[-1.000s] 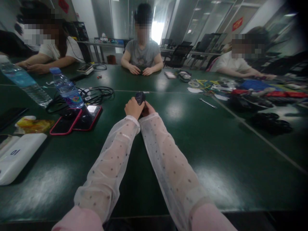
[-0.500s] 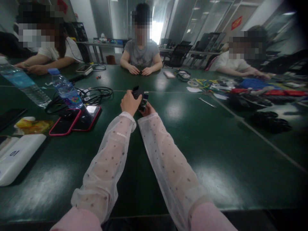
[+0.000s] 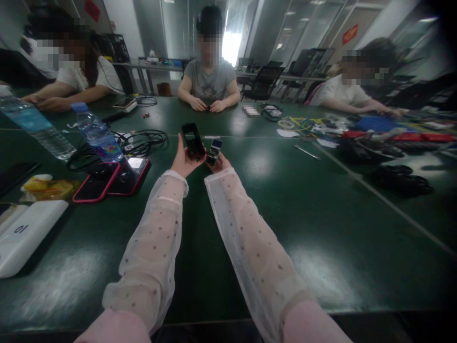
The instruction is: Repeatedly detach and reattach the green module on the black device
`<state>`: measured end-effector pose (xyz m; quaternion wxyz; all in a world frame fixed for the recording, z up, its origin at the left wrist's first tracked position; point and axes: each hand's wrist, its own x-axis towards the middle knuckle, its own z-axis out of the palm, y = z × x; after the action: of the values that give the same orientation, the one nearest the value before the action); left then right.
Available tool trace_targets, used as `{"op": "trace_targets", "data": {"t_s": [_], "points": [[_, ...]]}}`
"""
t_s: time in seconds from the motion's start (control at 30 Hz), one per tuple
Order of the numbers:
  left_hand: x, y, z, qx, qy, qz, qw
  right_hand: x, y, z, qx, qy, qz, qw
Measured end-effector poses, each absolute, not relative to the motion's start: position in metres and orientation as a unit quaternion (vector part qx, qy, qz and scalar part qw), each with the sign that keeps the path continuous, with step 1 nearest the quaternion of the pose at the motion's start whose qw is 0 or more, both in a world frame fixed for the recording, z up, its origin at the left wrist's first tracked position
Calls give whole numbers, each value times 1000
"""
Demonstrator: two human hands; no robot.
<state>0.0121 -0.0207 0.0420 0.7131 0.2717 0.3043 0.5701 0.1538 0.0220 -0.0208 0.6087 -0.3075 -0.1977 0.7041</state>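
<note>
My left hand (image 3: 185, 158) is closed around a black plastic casing (image 3: 193, 142), its hollow, windowed side turned towards me. Just right of it, my right hand (image 3: 220, 163) grips a small circuit board with a screen (image 3: 215, 148), which is tilted up. The casing and the board are close together, held over the green table (image 3: 200, 228); whether they touch is hard to tell. Some fingers of both hands are hidden behind these parts.
Left of my hands lie two red-rimmed phones (image 3: 128, 176), black cables (image 3: 150, 138), water bottles (image 3: 98, 131) and a white power bank (image 3: 32, 233). To the right are a wrench (image 3: 307, 152) and a heap of cables and tools (image 3: 378, 133). Three people sit around the table.
My left hand has turned over and moved slightly left, so the black casing now shows its hollow side, apart from the board. My right hand has stayed nearly still.
</note>
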Motion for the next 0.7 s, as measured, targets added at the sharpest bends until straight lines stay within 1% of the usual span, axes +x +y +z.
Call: {"op": "trace_targets", "data": {"t_s": [0.1,0.23,0.7], "points": [[13,-16,23,227,259,571,745,154,21,-22,-301,-213,703,608],[11,-11,8,185,328,572,729,155,21,-24,-295,-208,702,614],[12,-8,8,185,341,567,727,155,17,-21,-304,-209,700,612]]}}
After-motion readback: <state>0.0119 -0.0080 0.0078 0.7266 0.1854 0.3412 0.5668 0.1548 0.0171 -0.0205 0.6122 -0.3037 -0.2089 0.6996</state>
